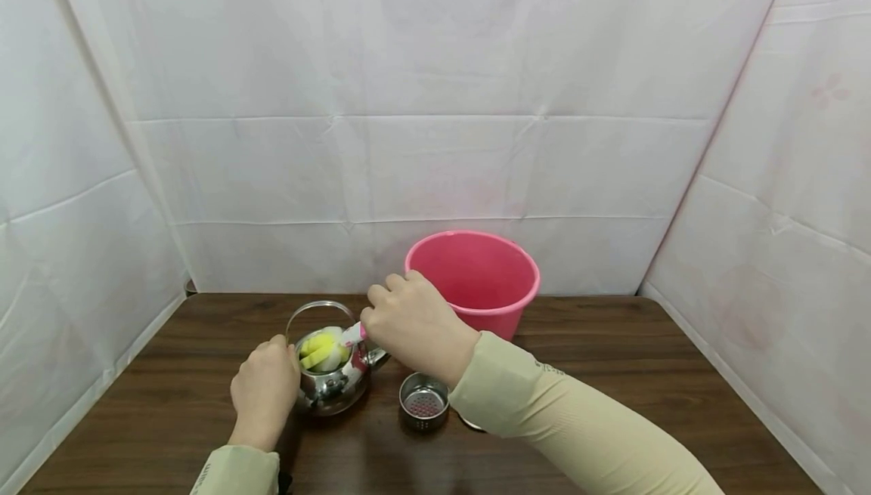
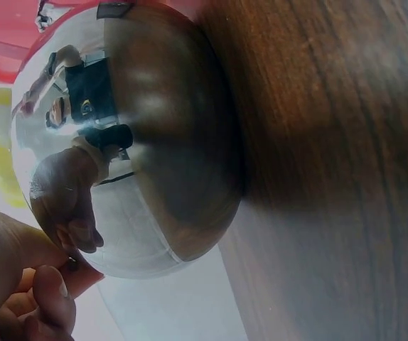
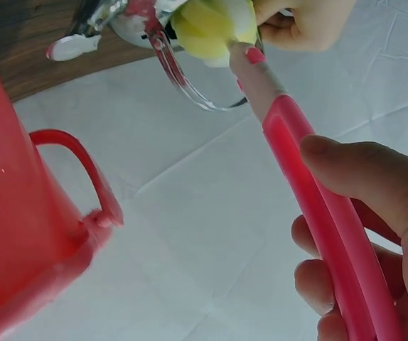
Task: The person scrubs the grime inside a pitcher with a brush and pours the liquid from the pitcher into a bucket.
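A shiny metal teapot point(image 1: 336, 391) stands upright on the table, its hoop handle point(image 1: 320, 304) raised. My left hand point(image 1: 265, 385) grips its near left side at the rim; in the left wrist view, fingers point(image 2: 51, 295) pinch at the edge of the round body point(image 2: 175, 142). My right hand point(image 1: 418, 325) is curled round the pink handle point(image 3: 296, 156) of a brush, thumb along it in the right wrist view. The brush's yellow and white sponge head point(image 1: 324, 349) sits in the teapot's opening, and its lower part is hidden inside.
Behind my right hand stands a pink bucket point(image 1: 476, 268), right of the teapot. A small metal strainer cup point(image 1: 423, 402) is on the wooden table point(image 1: 612, 374) below my right wrist. Beside it, a round metal edge point(image 1: 471, 425) shows from under the sleeve. White curtains surround the table.
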The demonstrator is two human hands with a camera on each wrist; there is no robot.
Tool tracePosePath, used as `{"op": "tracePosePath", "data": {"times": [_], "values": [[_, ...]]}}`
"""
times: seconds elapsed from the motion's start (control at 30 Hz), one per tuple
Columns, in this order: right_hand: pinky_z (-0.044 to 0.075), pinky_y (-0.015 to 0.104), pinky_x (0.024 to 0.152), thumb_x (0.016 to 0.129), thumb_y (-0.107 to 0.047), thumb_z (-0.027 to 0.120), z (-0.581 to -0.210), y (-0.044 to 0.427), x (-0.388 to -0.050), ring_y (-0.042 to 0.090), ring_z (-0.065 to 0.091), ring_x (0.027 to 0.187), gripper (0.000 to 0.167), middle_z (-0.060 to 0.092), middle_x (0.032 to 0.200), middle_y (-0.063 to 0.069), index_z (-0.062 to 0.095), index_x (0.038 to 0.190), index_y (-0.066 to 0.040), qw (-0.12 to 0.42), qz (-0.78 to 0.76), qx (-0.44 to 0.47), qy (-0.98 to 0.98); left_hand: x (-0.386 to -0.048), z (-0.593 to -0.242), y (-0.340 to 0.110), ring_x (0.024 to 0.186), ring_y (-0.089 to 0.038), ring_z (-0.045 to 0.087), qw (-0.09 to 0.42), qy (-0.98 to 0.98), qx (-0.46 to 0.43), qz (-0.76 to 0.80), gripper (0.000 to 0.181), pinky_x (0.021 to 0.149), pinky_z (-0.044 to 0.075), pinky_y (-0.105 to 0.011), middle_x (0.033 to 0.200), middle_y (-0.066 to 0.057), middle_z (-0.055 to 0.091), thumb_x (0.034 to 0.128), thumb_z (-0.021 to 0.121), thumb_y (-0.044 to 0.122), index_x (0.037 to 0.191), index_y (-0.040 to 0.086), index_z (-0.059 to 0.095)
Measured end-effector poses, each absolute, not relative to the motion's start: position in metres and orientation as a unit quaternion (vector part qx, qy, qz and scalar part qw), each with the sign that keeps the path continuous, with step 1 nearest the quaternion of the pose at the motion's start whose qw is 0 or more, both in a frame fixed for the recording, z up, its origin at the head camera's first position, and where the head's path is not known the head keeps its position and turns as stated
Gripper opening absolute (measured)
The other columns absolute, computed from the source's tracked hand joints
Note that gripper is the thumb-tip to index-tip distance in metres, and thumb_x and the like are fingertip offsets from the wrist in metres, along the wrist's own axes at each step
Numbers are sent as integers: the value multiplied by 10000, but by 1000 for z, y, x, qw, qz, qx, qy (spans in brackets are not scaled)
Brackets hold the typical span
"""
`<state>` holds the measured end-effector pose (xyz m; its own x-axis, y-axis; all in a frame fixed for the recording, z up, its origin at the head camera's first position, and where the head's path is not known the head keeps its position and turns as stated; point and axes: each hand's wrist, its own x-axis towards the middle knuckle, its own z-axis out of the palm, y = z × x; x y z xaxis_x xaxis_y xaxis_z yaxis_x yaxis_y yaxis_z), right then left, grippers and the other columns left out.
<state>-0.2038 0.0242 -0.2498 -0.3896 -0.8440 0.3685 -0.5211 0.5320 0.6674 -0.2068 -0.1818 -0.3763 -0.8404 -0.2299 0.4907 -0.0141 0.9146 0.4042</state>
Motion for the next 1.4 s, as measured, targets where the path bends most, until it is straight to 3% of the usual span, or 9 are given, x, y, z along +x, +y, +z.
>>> {"op": "tracePosePath", "data": {"times": [0.5,0.7,1.03,1.4], "values": [[409,237,561,812,-164,651,-232,29,-200,129,545,656,138,609,723,-65,713,755,-274,354,-233,416,-804,-207,-375,-178,568,-452,598,284,-939,70,-181,190,441,457,-522,690,-253,599,893,557,64,808,-104,583],[429,237,585,780,-244,703,-227,31,-196,129,567,689,53,629,761,-66,726,817,-274,323,-240,413,-817,-206,-375,-178,567,-455,598,280,-939,72,-183,192,441,455,-522,682,-255,597,891,562,64,795,-101,581],[417,230,574,717,-384,790,-220,38,-188,128,558,677,169,624,756,-65,723,817,-265,321,-231,410,-822,-206,-376,-178,554,-448,594,279,-939,73,-187,196,435,452,-521,672,-251,593,896,548,58,785,-100,578],[383,235,526,743,-270,766,-223,53,-184,135,522,600,67,604,702,-44,713,750,-229,353,-175,412,-822,-207,-377,-180,577,-471,596,287,-935,73,-194,189,445,445,-539,686,-253,598,891,528,55,778,-89,575]]}}
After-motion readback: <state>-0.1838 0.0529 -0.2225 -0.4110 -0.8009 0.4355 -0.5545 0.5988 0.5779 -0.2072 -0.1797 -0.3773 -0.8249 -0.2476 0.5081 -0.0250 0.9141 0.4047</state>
